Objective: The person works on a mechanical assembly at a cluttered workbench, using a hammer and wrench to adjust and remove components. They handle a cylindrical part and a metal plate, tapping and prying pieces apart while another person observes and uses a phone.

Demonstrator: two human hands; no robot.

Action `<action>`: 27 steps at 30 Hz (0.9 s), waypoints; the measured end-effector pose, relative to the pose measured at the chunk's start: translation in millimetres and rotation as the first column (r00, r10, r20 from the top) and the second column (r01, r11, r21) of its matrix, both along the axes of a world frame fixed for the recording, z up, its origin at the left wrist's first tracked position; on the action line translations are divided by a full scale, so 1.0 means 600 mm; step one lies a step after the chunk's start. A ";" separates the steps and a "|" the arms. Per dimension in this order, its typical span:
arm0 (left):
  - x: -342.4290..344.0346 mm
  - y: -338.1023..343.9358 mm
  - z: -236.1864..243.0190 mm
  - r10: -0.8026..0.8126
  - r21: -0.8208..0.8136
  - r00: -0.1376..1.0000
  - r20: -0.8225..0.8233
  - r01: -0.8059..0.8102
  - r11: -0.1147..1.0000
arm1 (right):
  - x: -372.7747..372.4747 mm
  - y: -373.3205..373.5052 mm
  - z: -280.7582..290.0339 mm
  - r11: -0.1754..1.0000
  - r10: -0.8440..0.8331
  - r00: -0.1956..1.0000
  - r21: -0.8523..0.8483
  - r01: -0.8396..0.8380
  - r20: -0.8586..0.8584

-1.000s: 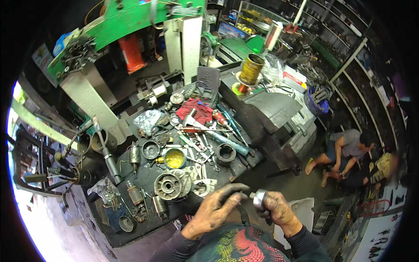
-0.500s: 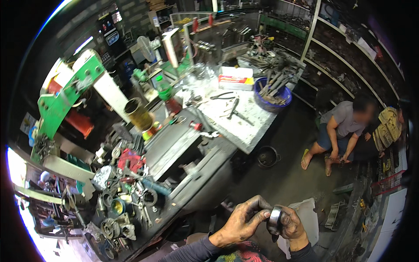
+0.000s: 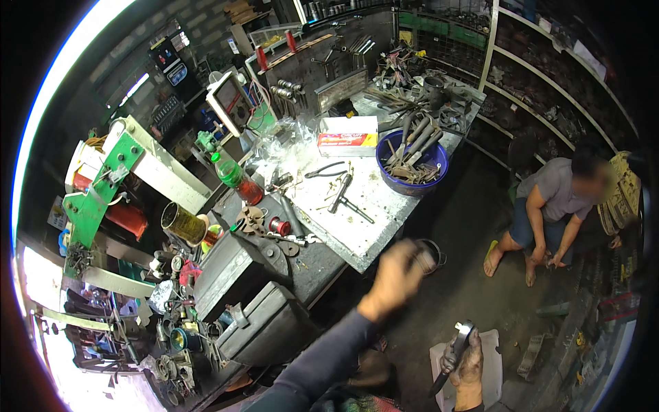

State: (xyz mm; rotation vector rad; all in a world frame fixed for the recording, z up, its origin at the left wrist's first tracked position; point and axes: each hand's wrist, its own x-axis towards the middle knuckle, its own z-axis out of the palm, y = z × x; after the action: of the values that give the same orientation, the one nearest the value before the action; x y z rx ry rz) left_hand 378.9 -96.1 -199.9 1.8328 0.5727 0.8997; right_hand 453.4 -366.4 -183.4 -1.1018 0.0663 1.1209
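Note:
My left hand (image 3: pixel 397 280) reaches forward past the near corner of the white-topped table (image 3: pixel 360 254). Motion smears its fingers, and a greyish patch at their tips is too blurred to name. Lower right, my right hand (image 3: pixel 469 364) is closed around a dark, long metal tool (image 3: pixel 465 334) with a shiny rounded end. The tool's shiny end sticks up above the fingers, and its dark narrow end (image 3: pixel 438 385) points down past the palm. A pale tray-like sheet (image 3: pixel 490 353) lies below that hand. Behind the left fingertips, a round metal pot (image 3: pixel 436 255) stands on the floor.
On the table are a blue-purple basin (image 3: pixel 414 185) of tools, a white-red box (image 3: pixel 348 136), pliers (image 3: pixel 325 170) and a T-shaped tool (image 3: pixel 347 200). Dark metal blocks (image 3: pixel 271 323) and crowded parts (image 3: pixel 182 336) fill the left bench. A person (image 3: pixel 549 206) sits low at right.
My left hand has parted from my right and swung forward toward the table corner. The right hand has turned, still gripping its piece. The view has shifted, showing more of the metal blocks.

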 end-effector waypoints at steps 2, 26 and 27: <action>0.051 0.136 -0.052 0.498 -0.098 0.837 -0.229 -0.528 0.843 | 0.017 -0.013 -0.014 0.994 -0.067 0.993 -0.080 0.075 0.094; -0.255 -0.097 0.208 -0.173 -0.725 0.818 0.548 0.568 0.390 | -0.034 0.110 0.090 0.960 0.153 0.485 -0.013 -0.280 0.861; -0.295 -0.114 0.226 -0.260 -0.732 0.802 0.538 0.597 0.327 | -0.050 0.119 0.118 0.948 0.210 0.578 -0.019 -0.319 0.788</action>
State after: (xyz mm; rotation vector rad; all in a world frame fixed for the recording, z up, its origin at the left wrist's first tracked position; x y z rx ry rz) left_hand 201.7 -164.6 -64.1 0.7269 0.1968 0.3430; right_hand 423.2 -294.7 -112.6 -1.4378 -0.8964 0.7872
